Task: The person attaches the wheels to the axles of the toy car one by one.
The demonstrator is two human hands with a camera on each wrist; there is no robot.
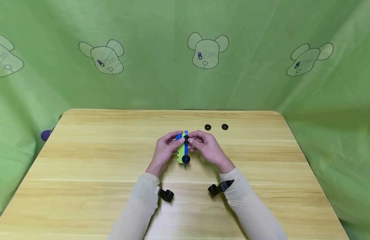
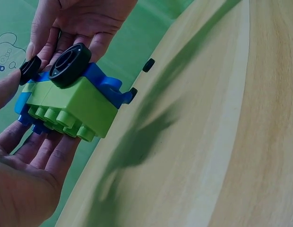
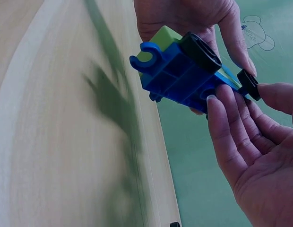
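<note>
Both hands hold a toy block vehicle [image 1: 181,149] above the table, turned on its side in the head view. It has a blue base [image 3: 172,75] with a hook-shaped end and lime green studded blocks [image 2: 75,104]. My left hand [image 1: 166,146] grips the blocks from the left, its thumb at the far black wheel [image 2: 30,70]. From the other side my right hand [image 1: 207,146] supports the base with its fingers, and its thumb touches that same wheel. The nearer black wheel [image 1: 186,159] on this side is untouched. Fingers partly hide the vehicle's far end.
Two loose black rings [image 1: 207,127] [image 1: 225,127] lie on the wooden table [image 1: 98,160] beyond my right hand. A green curtain [image 1: 161,76] hangs behind and beside the table. Something purple [image 1: 45,135] shows past the left edge.
</note>
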